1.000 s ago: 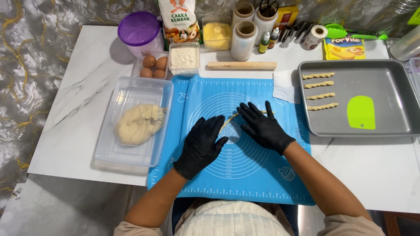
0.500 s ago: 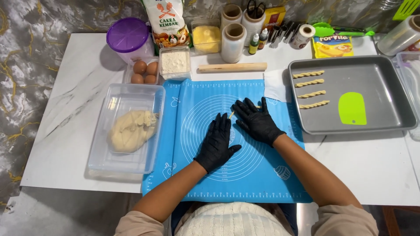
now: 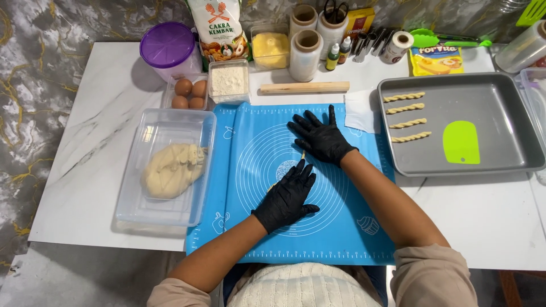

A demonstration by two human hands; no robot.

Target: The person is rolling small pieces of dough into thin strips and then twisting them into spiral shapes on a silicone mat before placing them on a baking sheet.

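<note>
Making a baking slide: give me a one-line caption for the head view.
Two black-gloved hands, left and right, roll a thin dough strip on a blue mat.

Head view, straight down, close overhead

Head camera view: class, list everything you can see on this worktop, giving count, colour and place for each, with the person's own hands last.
Baking mat: one, blue, centre of the table.
Dough strip: one, pale, on the mat, under both hands.
Tub: one, clear, left of the mat.
Dough lump: one, pale yellow, inside the tub.
Eggs: four, brown, in a clear box behind the tub.
Flour box: one, clear, white contents, beside the eggs.
Rolling pin: one, wooden, behind the mat.
Baking tray: one, grey, right of the mat.
Twisted sticks: four, pale, at the tray's left end.
Scraper: one, green, in the tray.
Left hand: black glove, flat on the mat.
Right hand: black glove, flat on the mat.
</note>
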